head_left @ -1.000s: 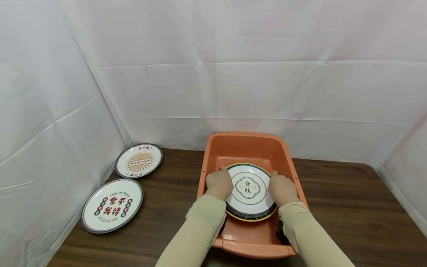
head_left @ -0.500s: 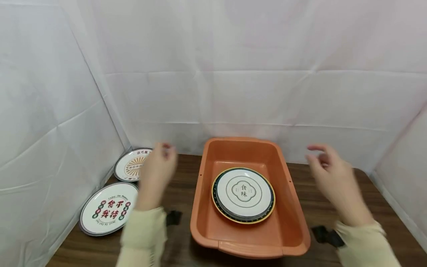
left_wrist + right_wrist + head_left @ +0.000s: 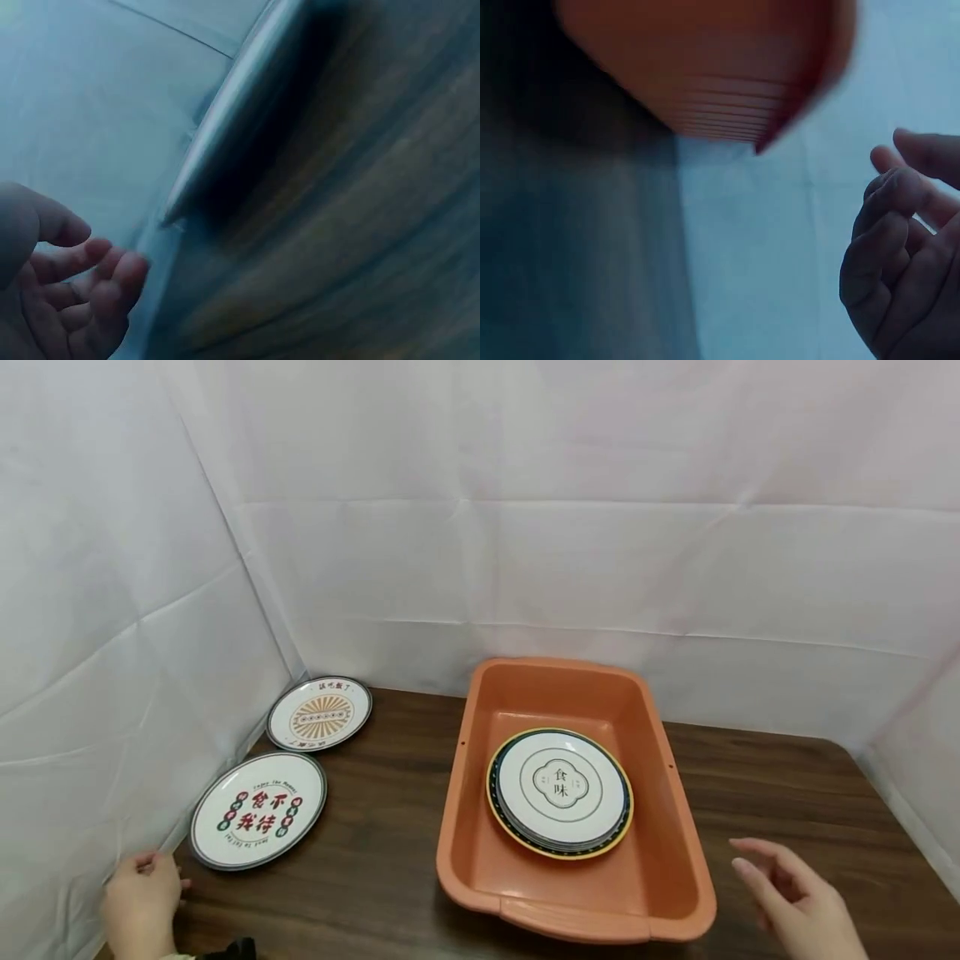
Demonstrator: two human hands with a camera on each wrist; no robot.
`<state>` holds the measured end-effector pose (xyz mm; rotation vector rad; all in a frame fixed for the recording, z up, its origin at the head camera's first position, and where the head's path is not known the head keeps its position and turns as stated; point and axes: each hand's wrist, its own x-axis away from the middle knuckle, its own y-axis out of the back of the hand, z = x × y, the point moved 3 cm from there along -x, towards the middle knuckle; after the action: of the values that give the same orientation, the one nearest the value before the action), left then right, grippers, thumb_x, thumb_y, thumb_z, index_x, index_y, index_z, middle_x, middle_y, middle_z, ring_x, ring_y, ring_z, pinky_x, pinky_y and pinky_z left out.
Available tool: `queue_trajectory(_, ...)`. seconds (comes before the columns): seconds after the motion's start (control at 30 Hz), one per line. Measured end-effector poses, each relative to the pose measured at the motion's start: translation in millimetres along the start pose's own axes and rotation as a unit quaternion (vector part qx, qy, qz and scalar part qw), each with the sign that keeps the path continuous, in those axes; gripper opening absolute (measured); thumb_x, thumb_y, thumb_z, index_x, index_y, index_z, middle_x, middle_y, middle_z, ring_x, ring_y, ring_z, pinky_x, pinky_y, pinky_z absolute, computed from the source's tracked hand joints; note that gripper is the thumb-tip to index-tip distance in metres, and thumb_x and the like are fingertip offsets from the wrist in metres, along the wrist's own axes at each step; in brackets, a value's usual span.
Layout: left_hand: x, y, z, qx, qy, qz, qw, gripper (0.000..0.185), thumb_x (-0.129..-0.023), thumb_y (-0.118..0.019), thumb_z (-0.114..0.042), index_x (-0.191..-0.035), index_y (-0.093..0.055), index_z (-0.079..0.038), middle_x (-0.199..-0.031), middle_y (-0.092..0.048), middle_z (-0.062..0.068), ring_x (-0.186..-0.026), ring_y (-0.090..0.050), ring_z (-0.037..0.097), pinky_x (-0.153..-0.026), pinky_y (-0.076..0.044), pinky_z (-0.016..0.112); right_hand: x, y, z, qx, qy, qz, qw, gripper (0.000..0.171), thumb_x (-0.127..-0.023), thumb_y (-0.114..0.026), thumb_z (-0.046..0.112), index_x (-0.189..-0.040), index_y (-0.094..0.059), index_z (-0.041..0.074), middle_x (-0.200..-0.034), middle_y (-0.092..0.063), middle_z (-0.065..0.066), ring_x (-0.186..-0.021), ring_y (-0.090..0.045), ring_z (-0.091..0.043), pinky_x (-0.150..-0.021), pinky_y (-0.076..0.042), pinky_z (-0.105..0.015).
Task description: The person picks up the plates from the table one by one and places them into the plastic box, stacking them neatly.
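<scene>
My left hand is at the lower left of the head view, just nearer than a white plate with red and green lettering. In the left wrist view its fingers curl loosely around nothing, close to that plate's edge. On the right, my right hand is held beside the orange basin, apart from it, with thumb and fingers loosely bent and nothing between them. Inside the basin lies a stack of plates, the top one white with black characters, the lowest edged in yellow.
Another plate with an orange sunburst lies behind the lettered plate, by the cloth wall. White cloth closes off the back and both sides. Dark wooden table shows between the plates and the basin.
Both hands have let go of the plate stack, which now rests in the basin. They have moved apart, the left to the lower left, the right to the lower right.
</scene>
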<state>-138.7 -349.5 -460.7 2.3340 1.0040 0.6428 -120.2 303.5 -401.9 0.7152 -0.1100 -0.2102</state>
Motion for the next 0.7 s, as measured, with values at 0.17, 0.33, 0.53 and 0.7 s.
queue_trajectory(0.17, -6.4, -13.6, 12.3, 0.073, 0.019, 0.022, 0.9969, 0.050, -0.101, -0.022, -0.020, -0.136, -0.025, 0.015, -0.092, -0.057, 0.030, -0.038, -0.050, 0.002, -0.042, -0.048, 0.028, 3, -16, -3, -0.027, 0.001, 0.009, 1.000, 0.044, -0.094, -0.051, 0.040, -0.125, -0.052, 0.010, -0.071, -0.050, -0.006, -0.055, -0.049, -0.021, -0.047, -0.042, -0.030)
queue_trajectory(0.33, -8.0, -13.8, 16.6, 0.106, 0.012, -0.001, 0.9943, 0.055, -0.101, -0.020, -0.027, -0.134, -0.030, 0.016, -0.058, -0.054, 0.001, -0.035, -0.048, 0.000, -0.037, -0.045, 0.025, -3, -31, -2, -0.049, -0.004, 0.019, 0.999, 0.045, -0.093, -0.051, 0.041, -0.126, -0.052, 0.011, -0.076, -0.050, -0.004, -0.057, -0.047, -0.019, -0.049, -0.043, -0.030)
queue_trajectory(0.53, -7.4, -24.9, 12.2, 0.068, 0.020, 0.041, 0.9967, 0.063, -0.099, -0.027, -0.038, -0.134, -0.031, 0.014, -0.048, -0.053, -0.003, -0.037, -0.054, 0.009, -0.039, -0.046, 0.027, -6, -46, -2, -0.081, 0.075, -0.029, 0.993, 0.025, -0.095, -0.053, 0.018, -0.117, -0.055, 0.004, -0.072, -0.050, -0.001, -0.054, -0.046, -0.014, -0.047, -0.040, -0.027)
queue_trajectory(0.7, -4.5, -30.4, 7.9, 0.056, 0.017, 0.031, 0.9978, 0.067, -0.098, -0.035, -0.038, -0.139, -0.021, 0.013, -0.044, -0.050, -0.004, -0.032, -0.052, 0.011, -0.037, -0.046, 0.027, -8, -51, -2, -0.124, 0.124, -0.038, 0.984, 0.017, -0.096, -0.049, 0.008, -0.112, -0.054, 0.002, -0.065, -0.045, 0.001, -0.050, -0.041, -0.014, -0.045, -0.036, -0.027)
